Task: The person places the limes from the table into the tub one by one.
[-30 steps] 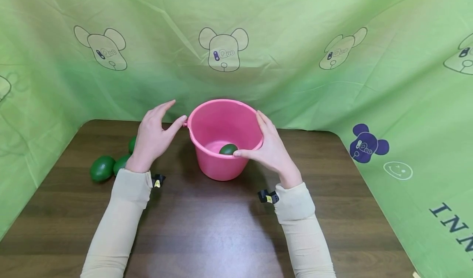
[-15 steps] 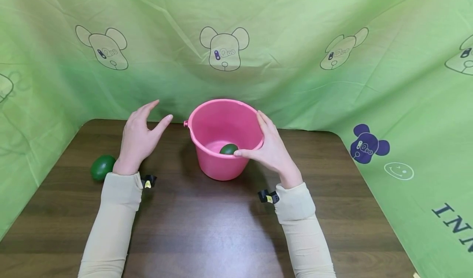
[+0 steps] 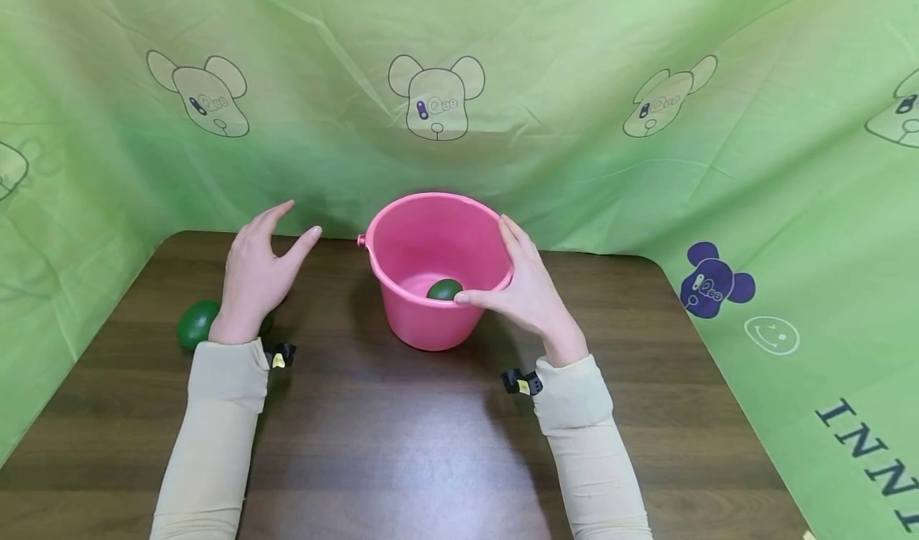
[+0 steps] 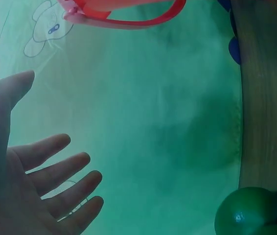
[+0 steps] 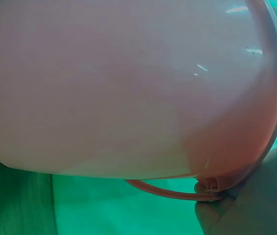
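A pink bucket (image 3: 431, 321) stands at the middle of the brown table, with one dark green fruit (image 3: 444, 289) lying in its bottom. My right hand (image 3: 527, 285) holds the bucket's right side, thumb on the front rim and fingers along the rim. In the right wrist view the bucket wall (image 5: 128, 88) fills the frame, with my right hand (image 5: 256, 205) by the handle pivot. My left hand (image 3: 257, 267) hovers left of the bucket, fingers spread, holding nothing. Another green fruit (image 3: 195, 323) lies just left of that wrist. The left wrist view shows my left hand (image 4: 35, 186) and a green fruit (image 4: 248, 210) on the table.
A green cloth (image 3: 574, 125) printed with bear heads hangs behind and drapes both sides of the wooden table (image 3: 402, 444). A sliver of a further green fruit (image 3: 267, 322) peeks out beside my left wrist. The bucket's red handle (image 4: 128, 17) hangs down behind it.
My left hand has drawn away from the bucket's left rim and moved left over the green fruits, hiding some of them. The right hand and bucket have stayed put.
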Demonstrator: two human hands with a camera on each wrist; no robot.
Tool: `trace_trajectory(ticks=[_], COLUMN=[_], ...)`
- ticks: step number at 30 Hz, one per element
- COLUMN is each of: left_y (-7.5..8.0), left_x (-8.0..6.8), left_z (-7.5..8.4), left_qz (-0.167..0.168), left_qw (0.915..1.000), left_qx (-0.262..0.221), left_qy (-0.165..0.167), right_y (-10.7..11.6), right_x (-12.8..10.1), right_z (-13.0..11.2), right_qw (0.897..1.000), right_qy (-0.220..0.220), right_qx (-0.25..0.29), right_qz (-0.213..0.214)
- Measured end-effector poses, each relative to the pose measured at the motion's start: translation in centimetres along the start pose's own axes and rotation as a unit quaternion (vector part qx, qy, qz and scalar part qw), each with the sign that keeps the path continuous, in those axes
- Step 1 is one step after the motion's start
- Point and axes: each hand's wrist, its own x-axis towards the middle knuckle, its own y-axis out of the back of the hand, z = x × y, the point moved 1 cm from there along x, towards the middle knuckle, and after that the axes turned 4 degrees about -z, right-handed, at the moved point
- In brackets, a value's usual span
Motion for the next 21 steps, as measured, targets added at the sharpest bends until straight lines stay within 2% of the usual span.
trace_trajectory(ticks=[21], left_y=[1.2], left_x=[-0.3], left_z=[-1.5], left_qz=[-0.018], left_qw=[0.9981], left_qx=[0.013], left_qy=[0.058], right_y=[0.1], right_x=[0.1], right_z=[-0.2], right_qw=[1.0], right_qy=[-0.006], right_qx=[0.0], right_qz=[-0.003])
